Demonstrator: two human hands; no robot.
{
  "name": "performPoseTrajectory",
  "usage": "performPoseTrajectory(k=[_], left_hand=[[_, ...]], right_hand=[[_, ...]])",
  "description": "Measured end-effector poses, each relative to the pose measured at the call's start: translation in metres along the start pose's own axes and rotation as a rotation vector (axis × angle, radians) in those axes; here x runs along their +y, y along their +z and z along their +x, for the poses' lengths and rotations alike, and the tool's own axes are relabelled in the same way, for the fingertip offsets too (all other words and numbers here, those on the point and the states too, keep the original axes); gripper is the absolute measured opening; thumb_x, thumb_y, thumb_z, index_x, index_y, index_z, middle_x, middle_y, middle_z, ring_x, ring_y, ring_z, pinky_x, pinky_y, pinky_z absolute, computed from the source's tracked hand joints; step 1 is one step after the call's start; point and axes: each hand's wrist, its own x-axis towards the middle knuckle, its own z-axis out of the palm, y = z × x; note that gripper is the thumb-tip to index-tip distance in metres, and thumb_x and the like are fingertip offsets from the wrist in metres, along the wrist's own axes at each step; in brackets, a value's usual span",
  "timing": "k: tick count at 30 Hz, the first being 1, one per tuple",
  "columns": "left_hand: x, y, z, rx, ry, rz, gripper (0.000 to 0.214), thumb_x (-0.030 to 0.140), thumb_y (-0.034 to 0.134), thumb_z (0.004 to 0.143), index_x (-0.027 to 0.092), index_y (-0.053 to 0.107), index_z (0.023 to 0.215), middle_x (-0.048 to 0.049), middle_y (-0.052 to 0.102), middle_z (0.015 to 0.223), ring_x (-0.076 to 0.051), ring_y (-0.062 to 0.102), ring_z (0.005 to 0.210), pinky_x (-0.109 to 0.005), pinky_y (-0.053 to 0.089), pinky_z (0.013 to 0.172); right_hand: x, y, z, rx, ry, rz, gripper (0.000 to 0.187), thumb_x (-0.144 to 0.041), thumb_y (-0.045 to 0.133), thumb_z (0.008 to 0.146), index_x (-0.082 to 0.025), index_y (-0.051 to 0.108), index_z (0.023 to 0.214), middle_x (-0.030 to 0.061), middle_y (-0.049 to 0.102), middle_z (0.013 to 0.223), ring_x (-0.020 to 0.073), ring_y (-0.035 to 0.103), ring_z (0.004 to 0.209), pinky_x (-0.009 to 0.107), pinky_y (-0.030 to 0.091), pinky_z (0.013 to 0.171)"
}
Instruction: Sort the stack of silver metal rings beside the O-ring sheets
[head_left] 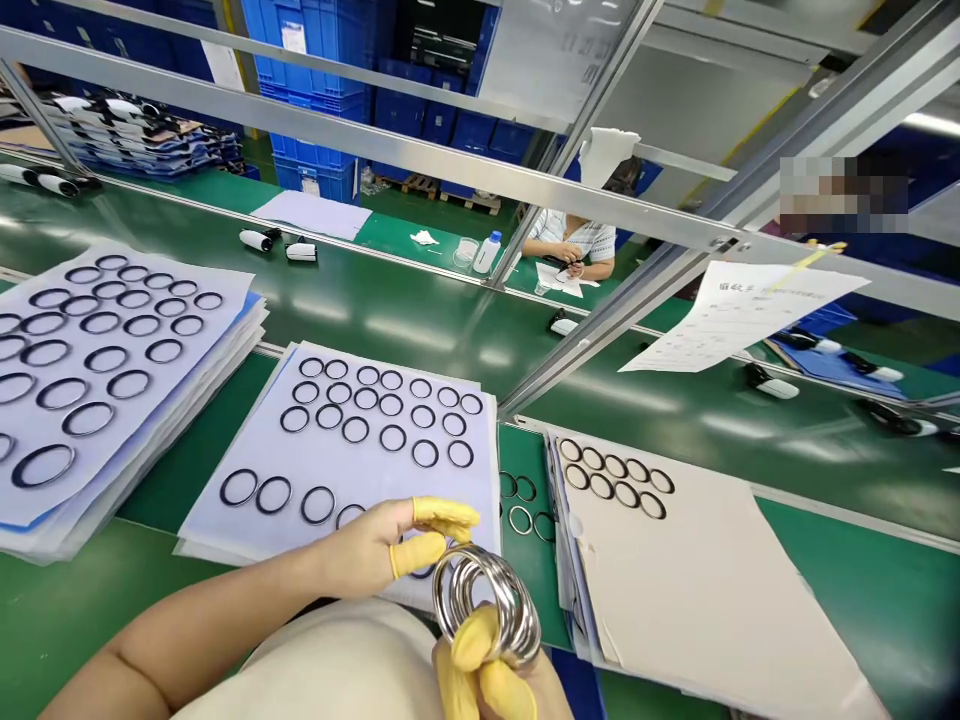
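Observation:
My right hand (487, 670), in yellow finger cots, is closed around a bundle of shiny metal rings (517, 605). It holds them low in the middle of the view. My left hand (386, 540), also in yellow finger cots, reaches in from the left. Its thumb and fingers are apart and end at the upper left edge of the bundle; whether they touch it I cannot tell. Beneath both hands lies a white sheet (255, 440) with dark-edged rings (366, 398) set out in rows. One ring is partly hidden behind my left hand.
At left, a stack of sheets (187, 350) bears more rings. To the right, rings sit on a beige board (675, 580), with several loose rings (520, 519) on the green bench between. A metal frame (420, 150) crosses ahead; beyond it a person (574, 245) works by a white bottle (487, 253).

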Motion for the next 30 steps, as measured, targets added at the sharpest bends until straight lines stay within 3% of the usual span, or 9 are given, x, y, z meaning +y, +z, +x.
performPoseTrajectory(k=[4, 9, 15, 18, 22, 25, 28, 30], left_hand=[[0.002, -0.011, -0.009, -0.063, -0.006, -0.074, 0.044, 0.047, 0.051, 0.092, 0.024, 0.055, 0.129, -0.0113, 0.055, 0.136, -0.025, 0.053, 0.123, -0.044, 0.038, 0.105], [0.008, -0.018, -0.02, 0.109, 0.059, 0.33, 0.044, 0.034, 0.052, 0.093, 0.021, 0.048, 0.135, -0.0135, 0.057, 0.131, -0.025, 0.051, 0.122, -0.047, 0.034, 0.107], [0.008, -0.025, -0.018, -0.275, -0.192, 0.05, 0.054, 0.011, 0.058, 0.08, 0.02, 0.048, 0.132, -0.0105, 0.063, 0.122, -0.023, 0.06, 0.111, -0.043, 0.045, 0.098], [0.014, -0.026, -0.022, -0.29, -0.126, 0.213, 0.059, 0.005, 0.059, 0.074, 0.022, 0.051, 0.13, -0.0069, 0.066, 0.114, -0.021, 0.062, 0.106, -0.04, 0.046, 0.096], [0.027, -0.023, -0.03, -0.352, -0.134, 0.372, 0.055, 0.006, 0.056, 0.074, 0.022, 0.056, 0.127, -0.0052, 0.063, 0.123, -0.022, 0.059, 0.114, -0.036, 0.044, 0.099], [0.038, -0.014, -0.034, -0.244, -0.12, 0.46, 0.047, 0.007, 0.058, 0.072, 0.02, 0.063, 0.116, -0.0046, 0.068, 0.113, -0.021, 0.064, 0.101, -0.033, 0.049, 0.091], [0.045, -0.001, -0.034, -0.032, 0.073, 0.608, 0.035, 0.003, 0.058, 0.068, 0.017, 0.067, 0.099, -0.0048, 0.069, 0.099, -0.019, 0.063, 0.09, -0.03, 0.05, 0.082], [0.044, 0.008, -0.029, 0.03, 0.171, 0.725, 0.028, 0.002, 0.058, 0.067, 0.016, 0.067, 0.089, -0.0043, 0.068, 0.091, -0.018, 0.061, 0.086, -0.028, 0.049, 0.079]], right_hand=[[0.014, 0.013, 0.014, 0.024, -0.083, 0.047, 0.035, -0.05, 0.087, 0.052, -0.022, 0.073, 0.069, 0.0021, 0.064, 0.064, 0.0156, 0.054, 0.06, 0.03, 0.045, 0.065], [0.018, 0.034, 0.027, -0.013, -0.179, -0.063, 0.032, -0.052, 0.083, 0.058, -0.024, 0.074, 0.072, 0.0018, 0.061, 0.063, 0.0185, 0.054, 0.063, 0.036, 0.046, 0.073], [0.015, 0.042, 0.027, -0.155, -0.207, -0.529, 0.037, -0.054, 0.074, 0.069, -0.023, 0.075, 0.09, 0.0069, 0.066, 0.086, 0.0213, 0.053, 0.077, 0.036, 0.045, 0.074], [0.014, 0.043, 0.025, -0.233, -0.26, -0.733, 0.03, -0.046, 0.071, 0.074, -0.022, 0.075, 0.092, 0.0081, 0.067, 0.087, 0.0227, 0.054, 0.078, 0.04, 0.044, 0.077], [0.012, 0.045, 0.019, -0.251, -0.174, -0.679, 0.022, -0.036, 0.076, 0.071, -0.021, 0.075, 0.088, 0.0058, 0.067, 0.086, 0.0197, 0.056, 0.077, 0.035, 0.045, 0.076], [0.011, 0.045, 0.015, -0.308, -0.033, -0.54, 0.03, -0.045, 0.073, 0.076, -0.02, 0.073, 0.093, 0.0033, 0.067, 0.074, 0.0136, 0.057, 0.064, 0.026, 0.045, 0.06], [0.01, 0.039, 0.01, -0.376, 0.075, -0.367, 0.038, -0.049, 0.072, 0.076, -0.019, 0.069, 0.099, 0.003, 0.07, 0.072, 0.0084, 0.057, 0.056, 0.02, 0.041, 0.054], [0.008, 0.031, 0.006, -0.395, 0.058, -0.334, 0.036, -0.046, 0.074, 0.075, -0.02, 0.068, 0.1, 0.0047, 0.073, 0.08, 0.0069, 0.058, 0.058, 0.02, 0.042, 0.056]])
